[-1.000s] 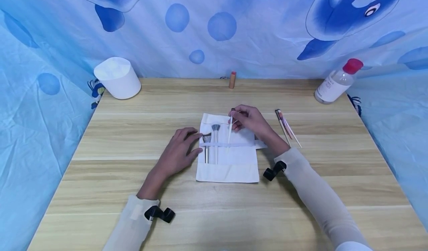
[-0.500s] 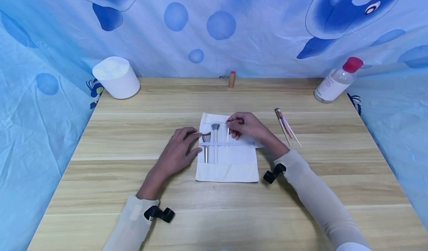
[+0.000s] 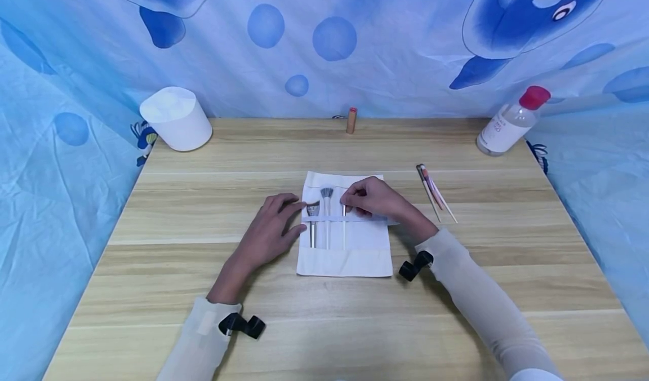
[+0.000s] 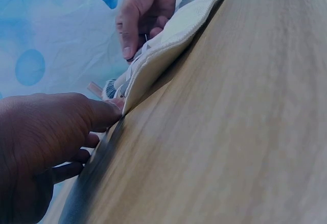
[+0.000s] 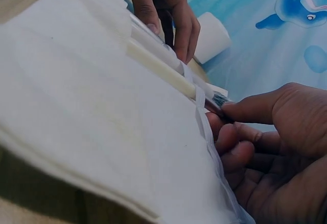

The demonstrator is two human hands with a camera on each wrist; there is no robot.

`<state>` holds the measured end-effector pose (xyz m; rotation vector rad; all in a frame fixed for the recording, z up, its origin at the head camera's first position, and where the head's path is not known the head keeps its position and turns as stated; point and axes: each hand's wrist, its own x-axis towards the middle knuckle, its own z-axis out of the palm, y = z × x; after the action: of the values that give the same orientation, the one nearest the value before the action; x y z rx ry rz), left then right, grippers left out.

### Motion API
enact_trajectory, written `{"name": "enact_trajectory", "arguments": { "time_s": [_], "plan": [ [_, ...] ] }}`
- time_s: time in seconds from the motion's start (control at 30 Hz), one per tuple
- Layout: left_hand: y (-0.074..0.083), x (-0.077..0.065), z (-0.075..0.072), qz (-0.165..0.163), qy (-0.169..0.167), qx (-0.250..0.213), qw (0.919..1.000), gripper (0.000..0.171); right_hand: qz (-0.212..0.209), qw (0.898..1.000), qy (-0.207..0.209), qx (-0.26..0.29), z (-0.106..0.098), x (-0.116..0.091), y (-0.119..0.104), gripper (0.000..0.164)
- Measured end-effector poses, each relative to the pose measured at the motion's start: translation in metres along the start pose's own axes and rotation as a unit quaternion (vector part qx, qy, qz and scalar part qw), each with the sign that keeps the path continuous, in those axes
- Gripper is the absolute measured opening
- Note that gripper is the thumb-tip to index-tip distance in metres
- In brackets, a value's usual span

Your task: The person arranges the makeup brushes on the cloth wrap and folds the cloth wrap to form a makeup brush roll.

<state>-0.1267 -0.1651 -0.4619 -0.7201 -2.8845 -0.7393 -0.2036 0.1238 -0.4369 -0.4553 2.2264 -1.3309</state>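
A white fabric brush roll lies unfolded on the table, with a strap across its middle. My right hand pinches the upper end of a slim makeup brush between thumb and fingers. That brush's pale handle passes under the strap in the right wrist view; the fingers hide its head. Two more makeup brushes, a wide one and a fluffy one, sit under the strap to its left. My left hand rests at the roll's left edge, thumb and index finger apart, their tips touching it.
Several thin brushes lie on the wooden table right of the roll. A lipstick-like tube stands at the back edge. A white paper roll is at back left, a red-capped bottle at back right.
My right hand has moved down toward the strap, sliding the slim brush lower into the roll; the brush now lies straight beside the others. My left hand has stayed put.
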Motion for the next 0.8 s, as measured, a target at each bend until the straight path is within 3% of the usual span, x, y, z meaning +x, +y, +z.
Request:
{"name": "enact_trajectory", "arguments": {
  "time_s": [0.43, 0.6, 0.8],
  "plan": [
    [-0.002, 0.000, 0.001, 0.004, 0.003, -0.004, 1.0000, 0.050, 0.012, 1.000, -0.017, -0.005, -0.002, -0.002, 0.001, 0.019],
    [-0.002, 0.000, 0.001, 0.001, 0.000, -0.002, 1.0000, 0.050, -0.003, 0.998, 0.016, -0.058, -0.007, -0.007, 0.001, 0.019],
    [-0.001, 0.000, 0.000, 0.000, -0.002, -0.003, 1.0000, 0.050, -0.039, 0.985, 0.092, -0.138, -0.027, -0.020, -0.002, 0.022]
  ]
}}
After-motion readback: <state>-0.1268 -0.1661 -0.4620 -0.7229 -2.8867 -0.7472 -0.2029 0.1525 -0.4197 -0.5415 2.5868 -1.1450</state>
